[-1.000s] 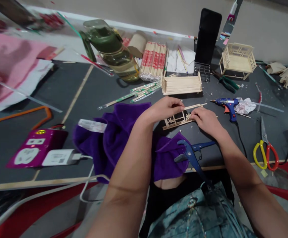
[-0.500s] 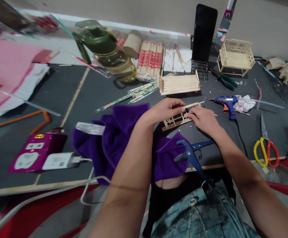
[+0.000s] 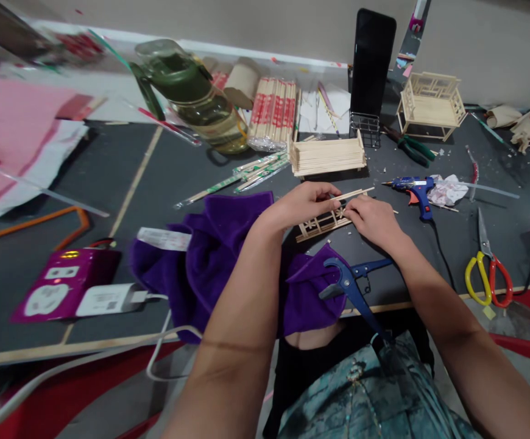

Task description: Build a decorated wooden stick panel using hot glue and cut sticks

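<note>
A small lattice frame of thin wooden sticks (image 3: 322, 227) lies on the grey table, between both my hands. My left hand (image 3: 308, 204) is closed on its upper left side, fingers curled over the top stick. From the right, my right hand (image 3: 372, 218) pinches the frame's right part with bent fingers. The fingers hide the frame's middle and part of its right end. Just behind stands a miniature stick bench (image 3: 328, 157). In front of the frame, a blue-handled cutter (image 3: 354, 286) rests partly on a purple cloth (image 3: 217, 244).
A blue glue gun (image 3: 418, 189), scissors (image 3: 487, 262) and green-handled pliers (image 3: 411, 148) lie to the right. Behind are a miniature stick chair (image 3: 432, 107), a phone (image 3: 372, 67), packed chopsticks (image 3: 272, 113) and a green bottle (image 3: 196, 97). A purple power socket (image 3: 68, 280) sits left.
Almost nothing differs. The whole view has shifted very slightly, and both hands keep the same hold on the stick frame.
</note>
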Tool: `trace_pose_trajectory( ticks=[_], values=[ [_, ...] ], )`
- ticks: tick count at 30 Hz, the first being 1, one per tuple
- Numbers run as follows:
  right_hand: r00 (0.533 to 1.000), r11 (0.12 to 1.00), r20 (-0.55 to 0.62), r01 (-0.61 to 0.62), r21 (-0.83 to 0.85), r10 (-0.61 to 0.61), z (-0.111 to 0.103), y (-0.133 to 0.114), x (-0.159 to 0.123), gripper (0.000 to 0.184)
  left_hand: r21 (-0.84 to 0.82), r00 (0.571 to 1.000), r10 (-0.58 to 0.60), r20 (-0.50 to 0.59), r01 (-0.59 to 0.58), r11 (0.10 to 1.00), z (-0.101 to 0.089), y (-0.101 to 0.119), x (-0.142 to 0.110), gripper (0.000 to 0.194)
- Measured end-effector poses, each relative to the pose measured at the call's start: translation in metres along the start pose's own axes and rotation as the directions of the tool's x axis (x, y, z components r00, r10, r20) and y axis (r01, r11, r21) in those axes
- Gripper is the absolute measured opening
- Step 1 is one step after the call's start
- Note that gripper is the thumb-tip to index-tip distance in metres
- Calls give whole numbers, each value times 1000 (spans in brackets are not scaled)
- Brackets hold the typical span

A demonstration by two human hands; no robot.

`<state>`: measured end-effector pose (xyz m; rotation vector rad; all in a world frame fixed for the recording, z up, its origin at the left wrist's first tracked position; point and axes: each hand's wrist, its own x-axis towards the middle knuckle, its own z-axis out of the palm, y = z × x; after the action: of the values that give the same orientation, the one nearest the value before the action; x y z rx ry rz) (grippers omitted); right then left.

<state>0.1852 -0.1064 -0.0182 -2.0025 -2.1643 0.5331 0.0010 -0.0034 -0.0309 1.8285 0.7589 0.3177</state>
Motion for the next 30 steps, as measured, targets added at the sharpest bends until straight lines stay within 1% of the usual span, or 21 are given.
trace_pose_trajectory(
  ticks=[7, 14, 17, 20, 25, 30],
  values=[
    [1000, 999, -2, -23, 38, 23, 0, -1, -1, 28, -13, 1000, -23, 18, 23, 1000, 1, 3, 0, 39],
    [999, 999, 8, -35, 35, 35, 0, -3, -1, 28, -24, 999, -40, 16, 40, 999, 2, 6, -1, 31],
    [1000, 999, 1, -28, 42, 28, 0, -3, -1, 26, -21, 999, -50, 18, 51, 998, 2, 5, -1, 32],
    [999, 998, -34, 3, 62, -1, 2, 0, -1, 22, -19, 999, -52, 14, 52, 998, 2, 3, 0, 36],
    [994, 991, -99, 52, 121, -40, 5, 4, -1, 16, -23, 1000, -17, 12, 18, 1000, 1, 2, 0, 33],
    [985, 964, -161, 95, 250, -55, 6, 6, -1, 14, -23, 999, -18, 27, 18, 1000, 1, 5, -1, 32]
  ],
)
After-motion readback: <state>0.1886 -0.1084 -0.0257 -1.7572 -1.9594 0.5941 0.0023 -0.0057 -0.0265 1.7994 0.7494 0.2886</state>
